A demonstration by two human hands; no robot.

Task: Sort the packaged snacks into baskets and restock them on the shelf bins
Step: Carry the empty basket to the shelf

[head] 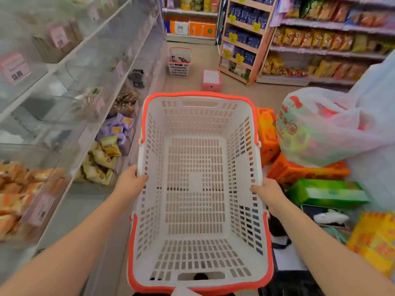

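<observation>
A shop aisle: clear shelf bins (pixel 89 107) of wrapped snacks (pixel 104 159) run along the left, stocked shelves (pixel 324 39) stand across the tan floor (pixel 235 90). The white basket (pixel 198 184) with orange rim is held mid-aisle, left hand (pixel 130 182) and right hand (pixel 270 192) each gripping a side rim. Right lie a plastic bag (pixel 320 129) and orange boxes (pixel 299 169); farther off, a second basket (pixel 179 61) and pink stool (pixel 211 80).

empty basket (pixel 195 184), both hands gripping its sides
</observation>
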